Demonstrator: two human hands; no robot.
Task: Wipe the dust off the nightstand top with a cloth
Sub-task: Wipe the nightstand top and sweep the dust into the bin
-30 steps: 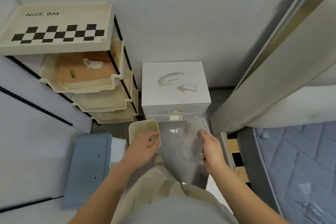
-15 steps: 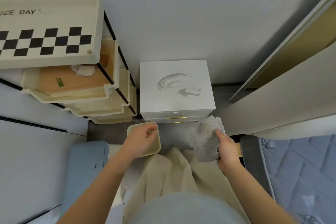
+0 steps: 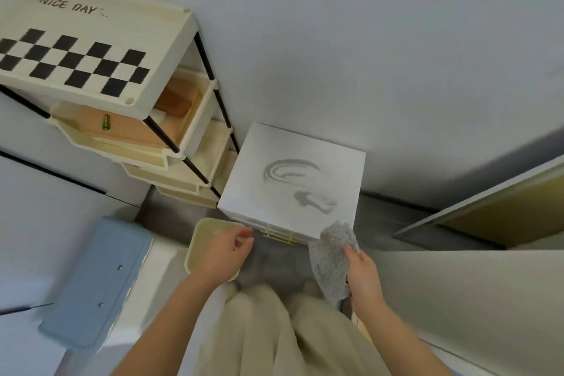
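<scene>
The white nightstand (image 3: 308, 149) stands against the wall, its top coated in dust with curved streaks (image 3: 293, 172) drawn through it. My right hand (image 3: 364, 276) grips a grey speckled cloth (image 3: 331, 262); the cloth's upper end overlaps the top's near right corner. My left hand (image 3: 224, 253) hovers over a small cream bin (image 3: 200, 238) on the floor, left of the nightstand's drawers, fingers loosely curled and holding nothing.
A cream tiered cart with a checkered top (image 3: 76, 49) stands just left of the nightstand, its lower trays holding brown boxes. A pale blue panel (image 3: 94, 281) lies at lower left. A large pale bed panel (image 3: 457, 290) closes in on the right.
My right hand has carried the cloth up and forward to the nightstand's near right corner. My left hand stays over the cream bin. The view has tilted.
</scene>
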